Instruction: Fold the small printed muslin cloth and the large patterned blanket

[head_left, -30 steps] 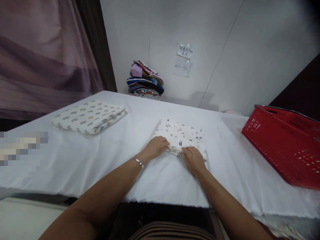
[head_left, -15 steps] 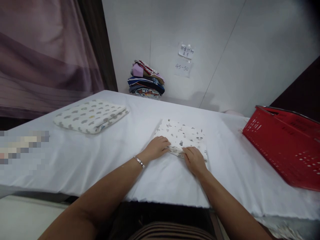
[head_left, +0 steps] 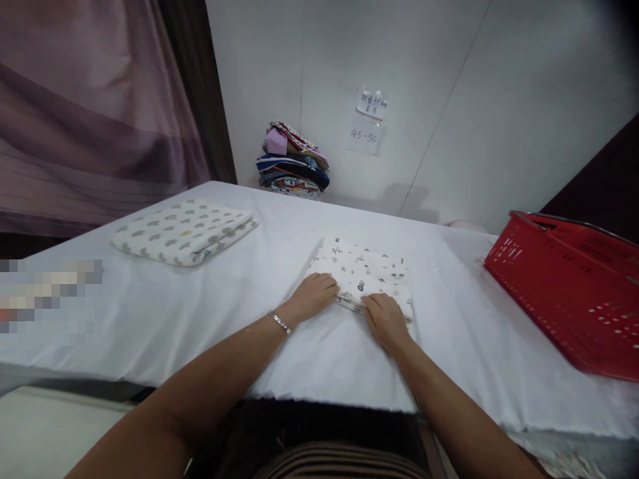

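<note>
A folded white cloth (head_left: 367, 269) with small dark prints lies in the middle of a table covered in white sheet (head_left: 299, 346). My left hand (head_left: 312, 297) rests at the cloth's near left corner, fingers curled under its edge. My right hand (head_left: 385, 320) grips the near edge just to the right, fingers tucked into the folded layers. A thin bracelet circles my left wrist. Both hands pinch the same near edge of the cloth.
A second folded cloth (head_left: 182, 231) with grey shapes lies at the far left. A red plastic basket (head_left: 569, 286) stands at the right edge. A stack of coloured folded clothes (head_left: 292, 159) sits against the back wall under paper notes (head_left: 368, 120). A curtain (head_left: 90, 113) hangs left.
Both hands have stayed on the cloth's near edge; only the view has shifted slightly.
</note>
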Available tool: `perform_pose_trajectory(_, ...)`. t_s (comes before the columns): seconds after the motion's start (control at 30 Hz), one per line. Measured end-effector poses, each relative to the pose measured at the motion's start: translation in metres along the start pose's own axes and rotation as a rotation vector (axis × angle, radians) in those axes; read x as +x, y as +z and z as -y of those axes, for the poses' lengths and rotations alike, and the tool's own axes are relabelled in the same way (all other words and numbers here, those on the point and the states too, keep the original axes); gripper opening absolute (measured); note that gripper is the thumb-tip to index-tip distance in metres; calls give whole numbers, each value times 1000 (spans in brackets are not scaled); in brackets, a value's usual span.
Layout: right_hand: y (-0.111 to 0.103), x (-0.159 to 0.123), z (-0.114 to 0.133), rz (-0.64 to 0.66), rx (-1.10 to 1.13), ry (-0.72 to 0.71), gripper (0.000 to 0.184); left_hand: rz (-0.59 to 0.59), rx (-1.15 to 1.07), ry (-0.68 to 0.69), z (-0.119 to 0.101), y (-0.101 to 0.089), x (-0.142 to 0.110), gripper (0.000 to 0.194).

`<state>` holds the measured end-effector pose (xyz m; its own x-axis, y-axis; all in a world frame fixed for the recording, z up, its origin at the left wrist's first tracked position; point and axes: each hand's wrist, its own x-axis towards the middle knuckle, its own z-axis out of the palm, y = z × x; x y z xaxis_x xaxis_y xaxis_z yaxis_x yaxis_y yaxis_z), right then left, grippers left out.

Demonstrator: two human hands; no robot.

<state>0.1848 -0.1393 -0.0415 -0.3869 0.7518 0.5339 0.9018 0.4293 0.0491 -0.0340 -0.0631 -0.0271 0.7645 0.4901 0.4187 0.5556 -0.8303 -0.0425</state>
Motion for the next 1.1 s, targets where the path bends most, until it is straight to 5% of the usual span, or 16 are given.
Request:
perform_pose_trajectory(0.67, 0, -1, 1, 41, 45, -9, 22, 5, 110, 71, 14, -8, -18, 32)
perform_pose_trajectory(1.1, 2, -5, 1, 65, 88, 37, 24, -16, 22, -94, 22, -19, -28, 22)
